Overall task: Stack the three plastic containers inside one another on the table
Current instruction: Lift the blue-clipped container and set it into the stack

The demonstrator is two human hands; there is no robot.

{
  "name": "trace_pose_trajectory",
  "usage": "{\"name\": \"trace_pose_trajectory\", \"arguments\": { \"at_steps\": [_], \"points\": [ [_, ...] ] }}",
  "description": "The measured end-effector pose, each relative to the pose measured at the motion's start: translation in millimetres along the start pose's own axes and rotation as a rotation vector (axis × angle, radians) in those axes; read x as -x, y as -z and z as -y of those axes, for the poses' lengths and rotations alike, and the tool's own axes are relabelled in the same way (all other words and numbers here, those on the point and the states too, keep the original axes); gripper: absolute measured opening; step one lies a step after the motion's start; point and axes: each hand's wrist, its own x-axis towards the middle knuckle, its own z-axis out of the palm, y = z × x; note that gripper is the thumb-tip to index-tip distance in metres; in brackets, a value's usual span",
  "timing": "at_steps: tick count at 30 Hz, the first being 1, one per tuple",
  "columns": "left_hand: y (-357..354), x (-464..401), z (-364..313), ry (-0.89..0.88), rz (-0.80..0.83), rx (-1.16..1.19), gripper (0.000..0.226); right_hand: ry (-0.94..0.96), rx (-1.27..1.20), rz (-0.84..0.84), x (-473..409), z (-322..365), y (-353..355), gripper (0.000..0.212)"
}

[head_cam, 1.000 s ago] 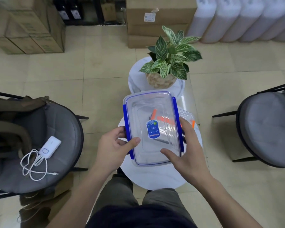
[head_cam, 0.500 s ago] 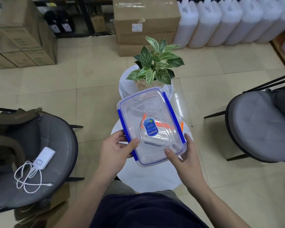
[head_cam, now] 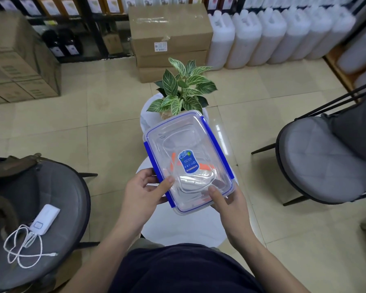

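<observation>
Head view: both hands hold one large clear container (head_cam: 188,159) above the small round white table (head_cam: 184,227), which it overlaps; it looks lifted and tilted, far end toward the potted plant (head_cam: 182,92). Left hand (head_cam: 145,193) closed on the near-left edge, thumb on the lid, fingers curled under by the blue side clip (head_cam: 154,166). Right hand (head_cam: 228,206) closed on the near-right corner, thumb flat on the lid. Through the lid a smaller clear shape with orange-red clips (head_cam: 203,166) is visible; cannot tell whether it sits inside the big container or lies on the table beneath it. A third container cannot be made out separately. Risks, as judged: (1) the lid appears seated with both blue clips down, so nothing can be nested until it is opened; prying a clip one-handed could let the box twist out of the other hand. (2) Smooth glossy plastic held only at one end, so the far end could dip and knock the plant leaves, which sit just beyond it. (3) The table top is small, so a box set down off-centre could slide off its edge. Materials: container is rigid transparent plastic, rectangular with rounded corners, stepped lid with a raised panel, blue seal line round the rim, blue oval label (head_cam: 188,161) at centre. Table top matte white, round.
</observation>
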Motion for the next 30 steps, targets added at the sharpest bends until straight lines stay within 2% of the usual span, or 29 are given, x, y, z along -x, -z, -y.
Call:
{"name": "trace_pose_trajectory", "arguments": {
  "at_steps": [2,7,12,16,20,30],
  "points": [
    [2,0,-1,-0.001,-0.002,-0.033,0.030,0.003,0.000,-0.010,-2,1,5,0.033],
    [14,-3,-16,-0.021,-0.056,-0.046,0.058,0.017,0.014,-0.025,-9,6,23,0.029],
    [21,-9,-28,-0.053,-0.046,-0.072,0.032,0.032,0.017,-0.063,-14,12,38,0.048],
    [18,-6,-28,-0.048,0.025,-0.102,0.022,0.039,0.004,-0.104,-16,17,47,0.041],
    [14,-3,-23,-0.029,0.055,-0.092,0.017,0.024,-0.020,-0.140,-17,22,53,0.044],
    [7,5,-12,0.088,0.024,0.025,0.030,0.091,-0.013,-0.119,-20,29,55,0.031]
  ]
}}
